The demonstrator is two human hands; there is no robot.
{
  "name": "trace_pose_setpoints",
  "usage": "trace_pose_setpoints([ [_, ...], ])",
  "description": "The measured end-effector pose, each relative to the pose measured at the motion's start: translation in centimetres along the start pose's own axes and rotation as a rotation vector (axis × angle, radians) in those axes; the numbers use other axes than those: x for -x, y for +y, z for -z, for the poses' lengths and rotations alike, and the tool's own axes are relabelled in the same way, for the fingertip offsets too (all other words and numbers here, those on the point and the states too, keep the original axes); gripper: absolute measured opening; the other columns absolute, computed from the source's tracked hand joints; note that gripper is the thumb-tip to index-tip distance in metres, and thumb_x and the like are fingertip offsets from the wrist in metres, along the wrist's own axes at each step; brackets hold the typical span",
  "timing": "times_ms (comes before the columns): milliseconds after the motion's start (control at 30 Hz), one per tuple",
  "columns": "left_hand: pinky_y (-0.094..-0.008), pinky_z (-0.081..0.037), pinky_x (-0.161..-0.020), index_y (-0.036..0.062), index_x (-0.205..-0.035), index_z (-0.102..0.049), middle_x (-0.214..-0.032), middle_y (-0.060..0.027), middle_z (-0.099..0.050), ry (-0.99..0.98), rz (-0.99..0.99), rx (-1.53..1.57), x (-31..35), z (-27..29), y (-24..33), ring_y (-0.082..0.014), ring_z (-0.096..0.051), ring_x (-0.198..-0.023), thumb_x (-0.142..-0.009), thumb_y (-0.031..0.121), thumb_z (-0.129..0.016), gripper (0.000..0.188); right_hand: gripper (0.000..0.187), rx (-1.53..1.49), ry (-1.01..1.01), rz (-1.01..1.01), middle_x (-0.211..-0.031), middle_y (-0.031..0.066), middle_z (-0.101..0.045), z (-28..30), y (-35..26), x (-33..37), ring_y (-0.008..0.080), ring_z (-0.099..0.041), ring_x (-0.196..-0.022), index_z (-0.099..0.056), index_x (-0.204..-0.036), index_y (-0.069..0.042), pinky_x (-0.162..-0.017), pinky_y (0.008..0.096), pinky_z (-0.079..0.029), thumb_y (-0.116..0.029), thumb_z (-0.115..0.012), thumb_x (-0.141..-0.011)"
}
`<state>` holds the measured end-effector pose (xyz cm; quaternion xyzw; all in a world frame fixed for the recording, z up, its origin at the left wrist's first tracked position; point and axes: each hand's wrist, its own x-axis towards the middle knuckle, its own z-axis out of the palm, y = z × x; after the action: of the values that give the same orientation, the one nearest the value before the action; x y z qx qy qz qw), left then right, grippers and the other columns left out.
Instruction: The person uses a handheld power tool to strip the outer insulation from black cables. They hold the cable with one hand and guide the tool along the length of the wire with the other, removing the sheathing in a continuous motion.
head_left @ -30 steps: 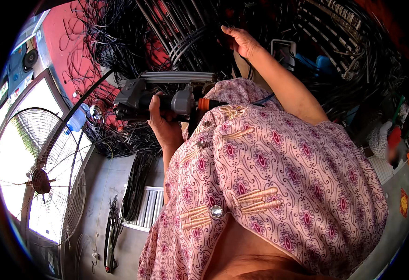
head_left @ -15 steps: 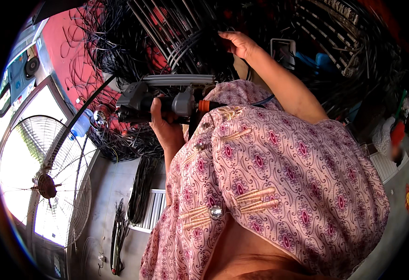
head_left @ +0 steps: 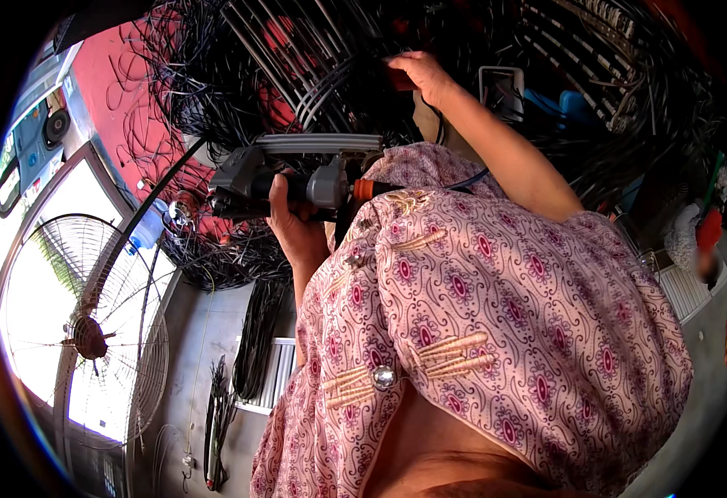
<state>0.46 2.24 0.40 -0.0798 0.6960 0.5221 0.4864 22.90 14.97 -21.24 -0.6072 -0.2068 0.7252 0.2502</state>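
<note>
My left hand [head_left: 290, 216] is wrapped around the black handle of a grey-and-black tool [head_left: 328, 184] that looks like an air staple gun. An orange fitting sits at the tool's right end, and a dark hose shows beyond it over my lap. My right hand [head_left: 423, 76] reaches out at the upper middle, its fingers bent at the edge of a dark mass of strips. Shadow hides the fingertips and whatever they hold. Left of that hand rises a frame of dark slats [head_left: 284, 62] with grey strips curved across it.
Tangled black strips [head_left: 185, 91] spread over the red floor [head_left: 102, 62]. A large fan [head_left: 89, 336] stands at left before a bright doorway. Hanks of black strips [head_left: 255, 344] lie nearer. A grey bin [head_left: 502, 91] and blue object [head_left: 575, 108] are at upper right.
My view has shifted slightly, so the fan and door sit a little farther right. Both hands keep nearly the same place, the left still on the tool.
</note>
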Motion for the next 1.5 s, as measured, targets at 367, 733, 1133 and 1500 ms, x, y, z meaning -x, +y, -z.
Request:
trace_pose_setpoints([
  [367, -0.0231, -0.044, -0.060, 0.0037, -0.099, -0.067, -0.085, 0.0005, -0.065, -0.199, -0.116, -0.237, 1.2, -5.3, 2.1, -0.0065, -0.057, -0.069, -0.086, 0.021, -0.070, 0.021, 0.077, 1.002, -0.326, 0.743, -0.105, 0.0155, -0.066, -8.2, -11.1, 19.1, 0.0305, -0.066, -0.099, -0.035, -0.139, -0.005, -0.082, 0.0401, -0.055, -0.028, -0.077, -0.079],
  [733, -0.0261, -0.049, -0.072, 0.0024, -0.103, -0.070, -0.090, -0.0001, -0.069, -0.731, -0.257, -0.701, -0.5, -10.6, 1.7, -0.0085, -0.059, -0.079, -0.085, 0.023, -0.076, 0.028, 0.083, 0.679, -0.064, 0.672, -0.103, 0.0260, -0.066, -5.4, -12.4, 18.5, 0.0357, -0.070, -0.089, -0.027, -0.147, -0.009, -0.072, 0.0376, -0.057, 0.000, -0.065, -0.074],
  [1133, -0.0374, -0.053, -0.071, 0.0017, -0.093, -0.072, -0.085, -0.0175, -0.071, -0.410, -0.724, -1.160, -10.6, -12.0, -6.0, -0.0341, -0.068, -0.081, -0.077, 0.033, -0.078, 0.036, 0.077, 0.732, 0.235, 0.489, -0.116, 0.0195, -0.063, 7.5, -9.4, 19.4, 0.0303, -0.065, -0.102, -0.035, -0.145, -0.012, -0.086, 0.0383, -0.053, -0.015, -0.073, -0.077],
  [1500, -0.0416, -0.051, -0.080, 0.0139, -0.106, -0.069, -0.104, -0.0074, -0.067, -0.302, -0.873, -1.520, -12.2, -12.2, -9.3, -0.0294, -0.065, -0.097, -0.078, 0.028, -0.075, 0.032, 0.061, 0.721, 0.217, 0.230, -0.107, 0.0192, -0.066, 9.7, -6.3, 19.4, 0.0295, -0.066, -0.096, -0.050, -0.131, -0.002, -0.084, 0.0376, -0.052, -0.015, -0.072, -0.075],
])
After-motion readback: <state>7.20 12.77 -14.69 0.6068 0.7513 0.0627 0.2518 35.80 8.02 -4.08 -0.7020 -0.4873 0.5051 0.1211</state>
